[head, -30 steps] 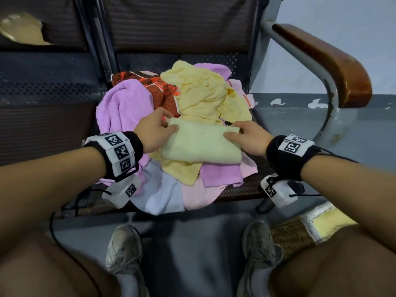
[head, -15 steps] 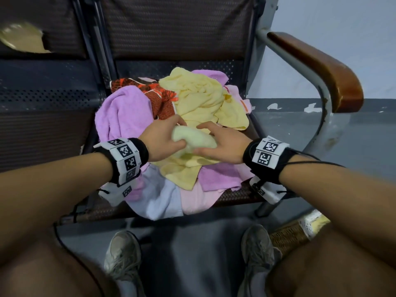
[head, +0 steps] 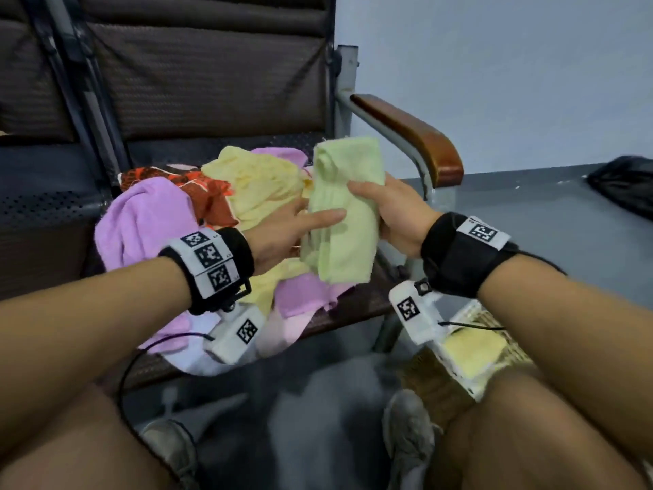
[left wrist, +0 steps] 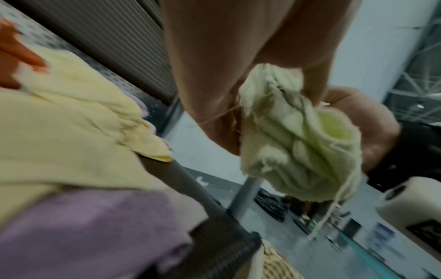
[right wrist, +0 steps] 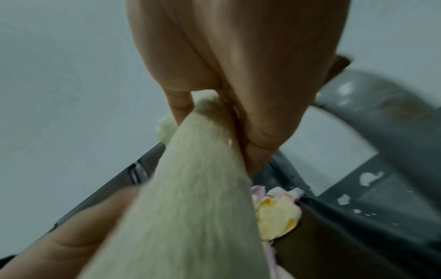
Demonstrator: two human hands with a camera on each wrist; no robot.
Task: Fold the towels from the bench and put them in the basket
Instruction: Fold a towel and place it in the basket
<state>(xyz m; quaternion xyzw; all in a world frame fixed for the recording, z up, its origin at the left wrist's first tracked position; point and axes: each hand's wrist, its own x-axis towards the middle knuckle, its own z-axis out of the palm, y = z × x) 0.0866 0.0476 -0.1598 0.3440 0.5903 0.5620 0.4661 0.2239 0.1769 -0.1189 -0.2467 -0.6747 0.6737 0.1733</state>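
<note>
A folded pale green towel stands upright in the air over the bench's right edge. My right hand grips its right side, thumb in front. My left hand pinches its left side, thumb across the front. The left wrist view shows the folded towel bunched between both hands; in the right wrist view the towel fills the middle. Loose towels lie heaped on the bench seat: yellow, purple, red patterned. A wicker basket stands on the floor at lower right with a folded yellow towel inside.
The bench's wooden armrest on a grey metal frame runs just right of the held towel. A black bag lies on the floor at far right. My knees and shoes fill the bottom of the head view.
The pale green towel was folded in half again on the pile, then lifted off it. Both hands now hold it upright, higher and to the right.
</note>
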